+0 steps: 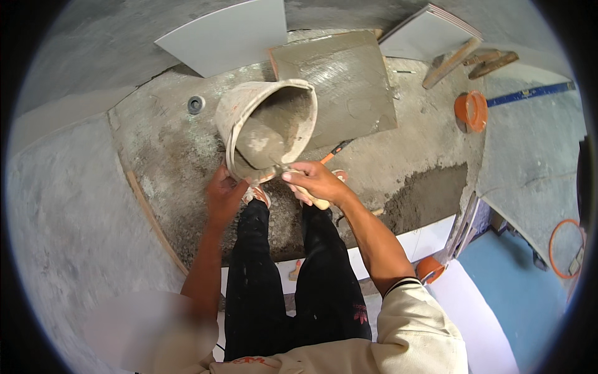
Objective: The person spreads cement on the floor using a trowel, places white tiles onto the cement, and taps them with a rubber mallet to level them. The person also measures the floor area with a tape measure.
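Note:
A pale, mortar-stained bucket (230,106) is tipped in front of me, its mouth toward me, with wet grey mortar (265,140) inside. Around its near lower rim my left hand (224,194) is closed. My right hand (317,182) grips a trowel by its pale wooden handle (320,203), at the bucket's near edge. The trowel's blade is hard to tell from the mortar. Just beyond the bucket lies a large slab (349,87) coated with smoothed grey mortar.
White tiles (230,34) lean on the far wall, with a tile stack (430,34) farther right. Wooden floats (492,62), an orange bucket (471,112) and a blue level (529,93) sit at right. An orange-handled tool (336,151) and a floor drain (196,104) are nearby.

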A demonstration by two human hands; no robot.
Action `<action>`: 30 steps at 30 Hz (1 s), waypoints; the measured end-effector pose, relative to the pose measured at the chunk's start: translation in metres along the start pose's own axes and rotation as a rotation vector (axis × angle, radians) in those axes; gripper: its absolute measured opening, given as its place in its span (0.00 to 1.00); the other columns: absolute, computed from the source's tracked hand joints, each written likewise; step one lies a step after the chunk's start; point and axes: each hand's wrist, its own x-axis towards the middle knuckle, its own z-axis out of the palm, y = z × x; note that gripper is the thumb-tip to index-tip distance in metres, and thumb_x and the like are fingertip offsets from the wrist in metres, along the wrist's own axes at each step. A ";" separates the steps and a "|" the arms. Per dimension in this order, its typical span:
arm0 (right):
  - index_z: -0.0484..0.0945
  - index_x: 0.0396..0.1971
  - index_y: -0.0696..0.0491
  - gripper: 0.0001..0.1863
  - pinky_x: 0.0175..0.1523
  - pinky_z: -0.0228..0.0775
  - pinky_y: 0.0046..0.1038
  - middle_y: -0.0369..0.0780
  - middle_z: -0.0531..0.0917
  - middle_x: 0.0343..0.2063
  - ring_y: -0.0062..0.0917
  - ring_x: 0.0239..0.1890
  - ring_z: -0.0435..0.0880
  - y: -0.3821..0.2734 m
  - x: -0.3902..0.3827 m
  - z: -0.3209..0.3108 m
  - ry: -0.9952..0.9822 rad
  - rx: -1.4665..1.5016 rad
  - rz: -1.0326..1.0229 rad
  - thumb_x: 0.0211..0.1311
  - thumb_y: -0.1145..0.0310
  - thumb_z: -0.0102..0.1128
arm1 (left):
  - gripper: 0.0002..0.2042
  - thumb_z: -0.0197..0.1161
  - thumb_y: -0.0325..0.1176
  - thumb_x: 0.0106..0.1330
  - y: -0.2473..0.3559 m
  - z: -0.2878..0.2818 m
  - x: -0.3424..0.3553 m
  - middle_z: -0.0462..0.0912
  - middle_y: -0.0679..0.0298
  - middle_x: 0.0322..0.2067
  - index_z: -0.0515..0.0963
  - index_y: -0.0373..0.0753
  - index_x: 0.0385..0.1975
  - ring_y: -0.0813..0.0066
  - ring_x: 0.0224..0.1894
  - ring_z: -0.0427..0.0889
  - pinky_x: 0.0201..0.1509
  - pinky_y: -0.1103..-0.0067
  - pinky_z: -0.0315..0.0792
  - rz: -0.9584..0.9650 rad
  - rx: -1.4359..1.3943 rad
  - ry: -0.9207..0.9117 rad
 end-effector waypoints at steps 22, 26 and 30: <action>0.78 0.50 0.58 0.22 0.52 0.72 0.55 0.59 0.84 0.42 0.61 0.47 0.82 0.008 0.077 -0.160 0.955 -1.079 -0.075 0.77 0.52 0.52 | 0.26 0.66 0.21 0.68 -0.088 -0.150 -0.068 0.76 0.57 0.60 0.68 0.40 0.66 0.58 0.60 0.81 0.64 0.61 0.81 -0.295 -0.487 0.801; 0.76 0.42 0.58 0.23 0.28 0.76 0.37 0.45 0.81 0.23 0.34 0.21 0.83 0.038 0.070 -0.149 0.790 -0.469 0.019 0.80 0.49 0.51 | 0.26 0.66 0.20 0.68 -0.092 -0.155 -0.075 0.76 0.58 0.61 0.69 0.41 0.65 0.59 0.61 0.80 0.64 0.62 0.82 -0.307 -0.537 0.815; 0.71 0.40 0.56 0.23 0.22 0.72 0.29 0.38 0.75 0.22 0.23 0.18 0.78 0.071 0.098 -0.114 0.832 -0.353 -0.096 0.83 0.49 0.46 | 0.26 0.66 0.21 0.68 -0.096 -0.156 -0.073 0.77 0.58 0.60 0.69 0.41 0.65 0.59 0.61 0.81 0.65 0.63 0.81 -0.343 -0.535 0.816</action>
